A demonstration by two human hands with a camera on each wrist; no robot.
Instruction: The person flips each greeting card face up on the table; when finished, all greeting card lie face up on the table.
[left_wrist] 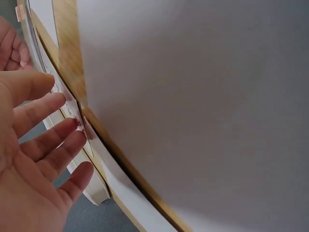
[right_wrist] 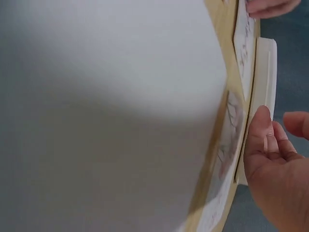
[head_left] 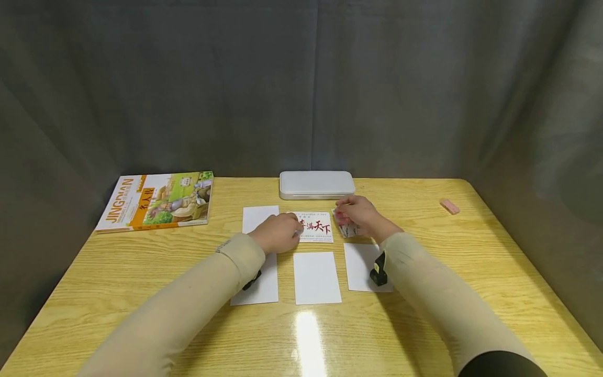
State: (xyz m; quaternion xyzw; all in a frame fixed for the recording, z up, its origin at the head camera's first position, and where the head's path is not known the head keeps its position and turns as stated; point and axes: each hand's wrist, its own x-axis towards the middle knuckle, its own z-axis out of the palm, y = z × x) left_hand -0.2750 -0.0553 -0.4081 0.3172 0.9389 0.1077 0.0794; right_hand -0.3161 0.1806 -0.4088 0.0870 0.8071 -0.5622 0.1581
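Observation:
In the head view, a white card with red characters (head_left: 314, 227) lies on the table, and my left hand (head_left: 278, 233) is at its left edge. The left wrist view has the fingers of this left hand (left_wrist: 46, 140) spread and loosely bent, with nothing gripped. To the right, my right hand (head_left: 361, 213) is over a card with a pink and grey picture (head_left: 347, 230), covering part of it. Seen from the right wrist, the right hand (right_wrist: 277, 159) has its thumb apart from bent fingers above that card (right_wrist: 228, 140); contact is hard to tell.
Blank white cards lie near my wrists, one of them (head_left: 317, 277) in the middle. Behind the cards stands a pale case (head_left: 316, 185). A magazine (head_left: 157, 201) lies at the back left, a small pink block (head_left: 449, 206) at the right. A grey curtain (head_left: 235, 94) surrounds the table.

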